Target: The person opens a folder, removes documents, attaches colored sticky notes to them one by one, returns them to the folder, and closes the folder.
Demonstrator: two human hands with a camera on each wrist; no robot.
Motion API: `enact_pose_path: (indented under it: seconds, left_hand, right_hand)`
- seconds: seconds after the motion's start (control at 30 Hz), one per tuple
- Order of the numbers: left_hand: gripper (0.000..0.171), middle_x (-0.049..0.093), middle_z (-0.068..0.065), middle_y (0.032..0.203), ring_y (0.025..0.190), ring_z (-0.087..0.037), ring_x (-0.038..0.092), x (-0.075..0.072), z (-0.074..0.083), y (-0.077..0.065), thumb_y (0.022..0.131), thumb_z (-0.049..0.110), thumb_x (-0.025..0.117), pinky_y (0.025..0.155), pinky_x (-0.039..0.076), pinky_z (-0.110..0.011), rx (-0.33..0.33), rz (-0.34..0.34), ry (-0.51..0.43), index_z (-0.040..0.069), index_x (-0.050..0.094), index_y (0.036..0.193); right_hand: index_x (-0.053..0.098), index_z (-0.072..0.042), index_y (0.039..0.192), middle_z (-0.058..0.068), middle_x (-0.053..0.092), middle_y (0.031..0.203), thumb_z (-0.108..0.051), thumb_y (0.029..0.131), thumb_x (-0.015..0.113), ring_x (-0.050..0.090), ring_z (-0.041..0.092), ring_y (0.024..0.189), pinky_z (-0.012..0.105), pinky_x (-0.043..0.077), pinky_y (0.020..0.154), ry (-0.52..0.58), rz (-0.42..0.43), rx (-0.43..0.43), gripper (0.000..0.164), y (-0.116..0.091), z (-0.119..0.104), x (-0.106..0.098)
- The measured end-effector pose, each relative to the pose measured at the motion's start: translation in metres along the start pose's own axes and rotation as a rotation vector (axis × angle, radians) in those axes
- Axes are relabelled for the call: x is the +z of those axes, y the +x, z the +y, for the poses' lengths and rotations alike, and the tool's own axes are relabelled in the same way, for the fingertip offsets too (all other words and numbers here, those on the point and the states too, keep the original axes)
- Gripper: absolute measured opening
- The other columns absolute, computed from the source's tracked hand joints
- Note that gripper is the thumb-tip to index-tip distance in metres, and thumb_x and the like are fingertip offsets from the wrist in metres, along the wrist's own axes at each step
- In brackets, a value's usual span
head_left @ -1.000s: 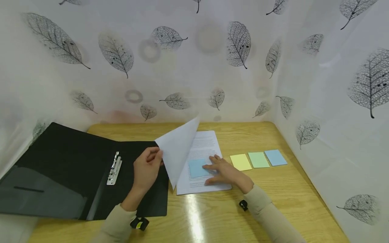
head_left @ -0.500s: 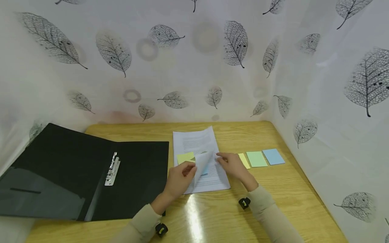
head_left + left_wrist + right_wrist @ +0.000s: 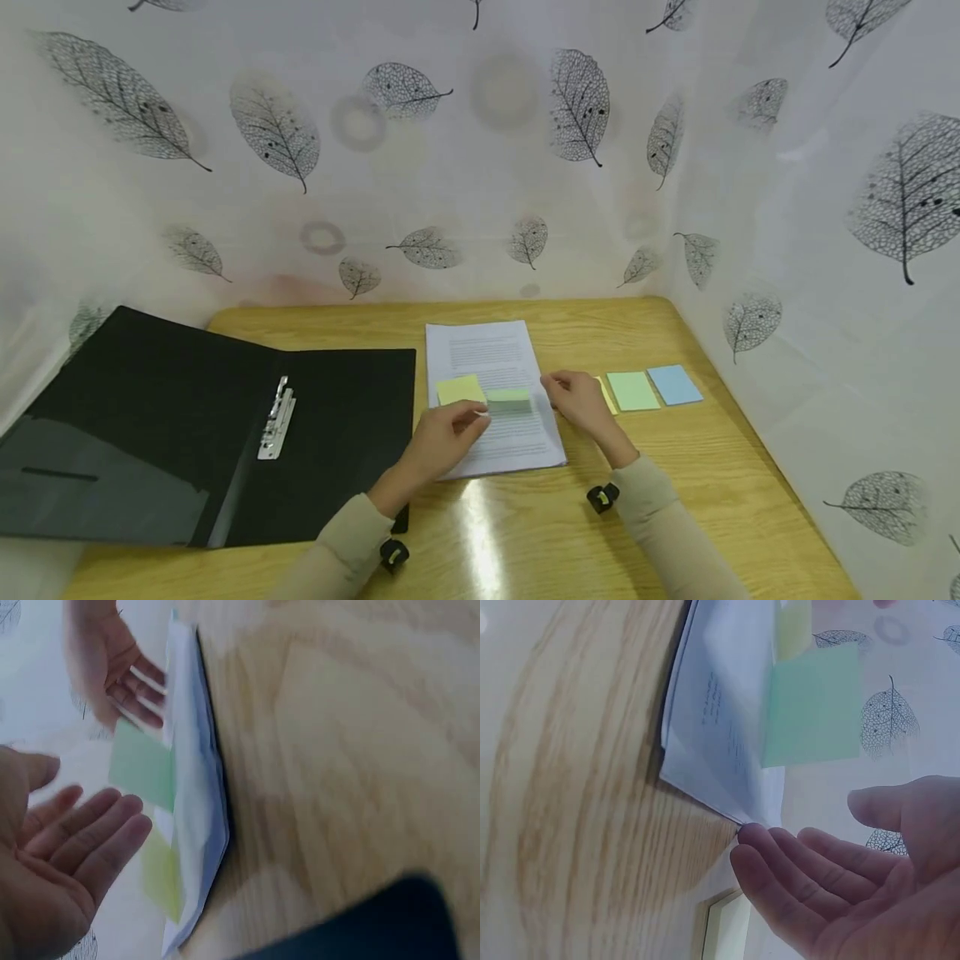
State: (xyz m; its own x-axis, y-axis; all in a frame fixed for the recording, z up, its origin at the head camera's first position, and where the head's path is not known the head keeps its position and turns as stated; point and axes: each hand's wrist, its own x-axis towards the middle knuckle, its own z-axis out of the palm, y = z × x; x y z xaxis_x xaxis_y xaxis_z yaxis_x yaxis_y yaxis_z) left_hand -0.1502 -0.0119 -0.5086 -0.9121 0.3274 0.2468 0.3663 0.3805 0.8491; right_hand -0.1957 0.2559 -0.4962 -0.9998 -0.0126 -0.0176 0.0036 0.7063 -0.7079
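A stack of printed papers (image 3: 506, 446) lies on the table in front of me. On its top sheet are a yellow sticky note (image 3: 461, 389) and a green sticky note (image 3: 509, 395); in both wrist views the green note (image 3: 814, 709) stands up from the page. My left hand (image 3: 441, 442) hovers over the lower left of the stack, fingers relaxed and empty, close to the notes. Beside the stack's right edge is my right hand (image 3: 583, 406), its fingers loosely extended. Its fingertips (image 3: 754, 836) are at the paper's edge; whether they touch is unclear.
An open black binder (image 3: 352, 433) with a metal clip (image 3: 279, 421) lies left of the papers. To the right, a yellow pad (image 3: 606, 395), partly hidden by my hand, a green pad (image 3: 633, 391) and a blue pad (image 3: 675, 384) stand in a row.
My left hand turned the lifted sheet over to the right and let it go; it now lies flat, covering the blue note. My right hand moved off the page to its right edge.
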Motion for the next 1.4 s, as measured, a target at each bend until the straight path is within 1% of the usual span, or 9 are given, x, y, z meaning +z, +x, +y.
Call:
enact_pose_path:
  seconds: [0.13,0.2,0.4,0.5,0.6,0.77,0.87,1.07,1.4]
  left_hand:
    - [0.021,0.081,-0.011,0.091,0.077,-0.022,0.079,-0.018,-0.009,0.005,0.1,0.019,0.073,0.068,0.064,-0.037,-0.121,0.156,0.11,0.004,0.079,0.113]
    - [0.02,0.081,-0.013,0.088,0.074,-0.023,0.078,-0.025,-0.013,0.007,0.098,0.018,0.074,0.065,0.063,-0.038,-0.189,0.213,0.168,0.002,0.079,0.11]
    - [0.023,0.081,-0.018,0.093,0.082,-0.03,0.079,-0.035,-0.023,0.008,0.095,0.014,0.074,0.07,0.063,-0.046,-0.291,0.28,0.241,-0.004,0.079,0.108]
    - [0.024,0.081,-0.019,0.095,0.085,-0.031,0.079,-0.035,-0.027,0.008,0.093,0.013,0.075,0.071,0.063,-0.046,-0.319,0.28,0.24,-0.005,0.079,0.109]
    - [0.025,0.081,-0.018,0.097,0.084,-0.028,0.079,-0.036,-0.031,0.009,0.093,0.013,0.075,0.067,0.062,-0.038,-0.356,0.264,0.219,-0.005,0.079,0.111]
    - [0.028,0.081,-0.017,0.095,0.063,-0.015,0.073,-0.036,-0.037,0.013,0.094,0.012,0.075,0.053,0.055,-0.026,-0.441,0.238,0.126,-0.004,0.078,0.117]
    - [0.029,0.081,-0.016,0.09,0.054,-0.01,0.069,-0.037,-0.039,0.015,0.095,0.012,0.074,0.049,0.055,-0.024,-0.491,0.224,0.066,-0.005,0.077,0.12]
    - [0.027,0.077,-0.008,0.075,0.054,-0.008,0.067,-0.036,-0.042,0.019,0.097,0.014,0.073,0.051,0.056,-0.022,-0.563,0.177,0.015,-0.003,0.079,0.117]
    - [0.024,0.076,-0.007,0.073,0.052,-0.009,0.065,-0.036,-0.042,0.022,0.097,0.013,0.073,0.049,0.055,-0.023,-0.588,0.174,0.02,-0.003,0.079,0.115]
  right_hand:
    - [0.072,0.007,0.126,0.024,0.079,0.105,-0.029,0.106,0.062,0.077,0.023,0.078,0.032,0.06,0.068,-0.013,-0.019,-0.005,0.042,0.0,-0.001,0.0]
    - [0.071,0.007,0.127,0.024,0.078,0.107,-0.032,0.105,0.064,0.077,0.027,0.084,0.036,0.062,0.071,-0.024,-0.033,-0.013,0.045,0.001,0.0,0.0]
    - [0.067,0.008,0.131,0.024,0.076,0.113,-0.036,0.098,0.075,0.075,0.035,0.1,0.046,0.062,0.082,-0.102,-0.078,0.003,0.056,0.002,0.001,0.009]
    - [0.065,0.01,0.132,0.024,0.076,0.111,-0.032,0.094,0.081,0.074,0.03,0.093,0.042,0.062,0.076,-0.125,-0.095,0.008,0.059,0.001,-0.003,0.011]
    - [0.063,0.012,0.131,0.024,0.075,0.107,-0.027,0.09,0.085,0.071,0.026,0.083,0.037,0.059,0.069,-0.131,-0.1,0.012,0.061,0.001,-0.006,0.013]
    - [0.064,0.015,0.124,0.023,0.074,0.1,-0.024,0.085,0.09,0.067,0.024,0.078,0.033,0.055,0.064,-0.177,-0.092,0.021,0.061,0.0,-0.008,0.018]
    - [0.065,0.015,0.12,0.022,0.071,0.099,-0.025,0.083,0.091,0.062,0.025,0.08,0.033,0.052,0.065,-0.217,-0.084,0.04,0.061,0.0,-0.008,0.021]
    - [0.064,0.01,0.106,0.015,0.068,0.086,-0.023,0.081,0.092,0.06,0.023,0.07,0.03,0.048,0.057,-0.199,-0.081,0.096,0.05,-0.003,-0.011,0.021]
    - [0.064,0.007,0.102,0.012,0.068,0.085,-0.024,0.081,0.091,0.06,0.021,0.068,0.028,0.046,0.055,-0.19,-0.083,0.119,0.046,-0.003,-0.013,0.022]
